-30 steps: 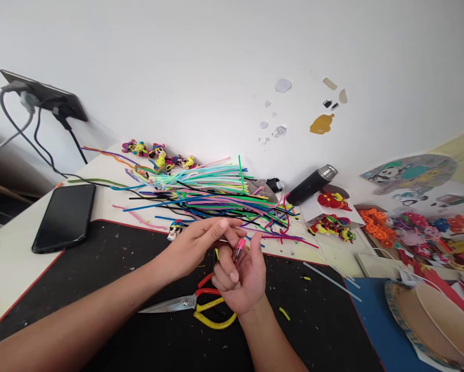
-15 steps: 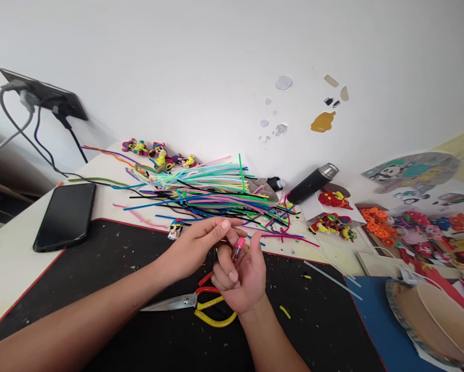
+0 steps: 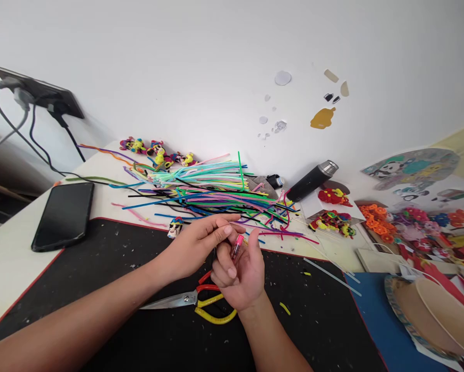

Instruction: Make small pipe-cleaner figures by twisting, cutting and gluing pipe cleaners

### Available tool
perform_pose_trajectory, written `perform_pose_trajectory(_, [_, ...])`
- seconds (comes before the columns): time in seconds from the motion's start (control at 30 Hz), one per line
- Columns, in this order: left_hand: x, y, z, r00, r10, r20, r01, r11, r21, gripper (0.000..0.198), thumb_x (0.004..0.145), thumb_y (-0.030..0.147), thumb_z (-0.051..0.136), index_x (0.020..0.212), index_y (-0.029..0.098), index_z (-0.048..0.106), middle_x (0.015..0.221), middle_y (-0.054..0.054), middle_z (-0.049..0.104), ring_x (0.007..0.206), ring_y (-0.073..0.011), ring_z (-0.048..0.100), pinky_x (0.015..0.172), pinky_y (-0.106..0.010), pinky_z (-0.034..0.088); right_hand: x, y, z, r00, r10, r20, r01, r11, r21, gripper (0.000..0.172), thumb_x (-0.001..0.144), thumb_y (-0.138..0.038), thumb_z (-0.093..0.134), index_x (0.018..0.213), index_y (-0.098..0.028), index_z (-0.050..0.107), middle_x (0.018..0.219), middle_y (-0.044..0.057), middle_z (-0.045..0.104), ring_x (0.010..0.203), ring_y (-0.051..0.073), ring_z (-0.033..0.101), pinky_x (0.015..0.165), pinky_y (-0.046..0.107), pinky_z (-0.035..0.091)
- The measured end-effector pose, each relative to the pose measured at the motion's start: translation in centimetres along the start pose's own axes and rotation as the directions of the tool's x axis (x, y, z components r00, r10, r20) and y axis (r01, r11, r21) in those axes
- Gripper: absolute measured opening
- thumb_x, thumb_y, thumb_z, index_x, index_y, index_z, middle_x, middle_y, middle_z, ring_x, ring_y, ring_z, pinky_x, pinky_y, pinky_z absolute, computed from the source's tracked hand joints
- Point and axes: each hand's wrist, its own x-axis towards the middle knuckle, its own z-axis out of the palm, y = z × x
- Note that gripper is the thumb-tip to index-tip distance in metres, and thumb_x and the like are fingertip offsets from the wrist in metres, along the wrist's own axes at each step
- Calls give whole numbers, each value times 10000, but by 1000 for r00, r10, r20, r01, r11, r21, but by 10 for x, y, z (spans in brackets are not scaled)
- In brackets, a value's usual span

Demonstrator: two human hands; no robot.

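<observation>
In the head view my right hand is turned palm up above the black mat, its thumb raised. The curled fingers hold a small slim tube with a pink end. My left hand comes in from the left, thumb and fingers pinched together against the right fingertips. Anything in that pinch is too small or hidden to name. Scissors with red and yellow handles lie beneath the hands, partly covered by the right one. Just beyond the left hand sits a small white-faced doll head with a coloured top.
Piled pipe cleaners cover the table's back. A phone lies left, below a power strip with cables. At right are a black flask, pipe-cleaner figures and a round basket. Yellow scraps dot the mat.
My hands keep nearly the same pose, with a slight shift of the fingers around the pink-ended tube. The whole view has moved a little.
</observation>
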Motion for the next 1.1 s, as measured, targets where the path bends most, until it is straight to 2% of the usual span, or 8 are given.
perform_pose_trajectory(0.23, [0,-4,1,1000,2,-12,-2,1000,-9,402,1000,589,646,988,216,796,1459,-113,728,1396,-347,631,1196,-479,468,1,1,0,1000,-1,-30,0,1000,-31,613,1018,-779,502,1059,-204,711,502,-96,485,348,64,139,384,209,159])
perform_pose_trajectory(0.47, [0,-1,2,1000,-7,-20,6,999,-46,507,986,666,627,941,199,819,1350,-136,779,1397,-370,622,1188,-477,479,1,2,1,1000,-8,29,8,1000,10,580,1027,-758,512,1119,-227,727,521,-86,529,345,59,145,374,195,164])
perform_pose_trajectory(0.6, [-2,-1,3,996,-81,-28,75,985,-158,665,980,770,527,896,194,850,1398,-141,752,1276,-388,698,1097,-481,563,2,2,3,1000,8,12,-8,1000,-25,715,1045,-789,397,1338,-207,691,518,-92,517,350,76,134,379,214,154])
perform_pose_trajectory(0.7, [-2,-2,1,993,-107,-53,100,988,-117,649,937,788,582,891,205,865,1430,-125,739,1250,-400,707,1103,-487,561,4,1,2,999,31,-32,-33,998,-50,828,1063,-801,235,1409,-176,654,499,-91,510,340,88,133,387,231,161])
perform_pose_trajectory(0.83, [1,-5,-3,991,-98,-89,97,995,-13,611,931,775,605,946,227,873,1424,-104,748,1330,-410,653,1188,-492,486,7,0,-2,998,60,-19,-61,997,-42,852,1075,-778,123,1273,-176,693,493,-81,496,337,99,153,385,246,163])
perform_pose_trajectory(0.93, [2,-7,-3,985,-138,-104,143,989,39,612,928,771,620,1073,225,858,1236,-103,829,1308,-410,662,1202,-512,456,10,2,-5,999,44,-30,-46,998,-46,790,1087,-757,118,1165,-206,679,504,-82,498,341,95,153,388,237,171])
perform_pose_trajectory(1.03, [2,-10,-1,975,-168,-147,180,981,71,574,878,751,712,1062,224,846,1006,-84,861,1277,-409,675,1180,-499,469,12,2,-7,999,42,-21,-43,998,-49,761,1092,-753,127,1068,-212,662,516,-80,501,347,89,162,392,229,186])
perform_pose_trajectory(1.1, [1,-11,-1,973,-172,-157,183,981,63,553,863,734,747,1061,227,843,1030,-82,860,1273,-403,680,1156,-487,490,12,-1,-8,999,36,12,-36,999,-38,770,1104,-726,102,1091,-205,669,520,-76,502,351,91,160,393,229,183])
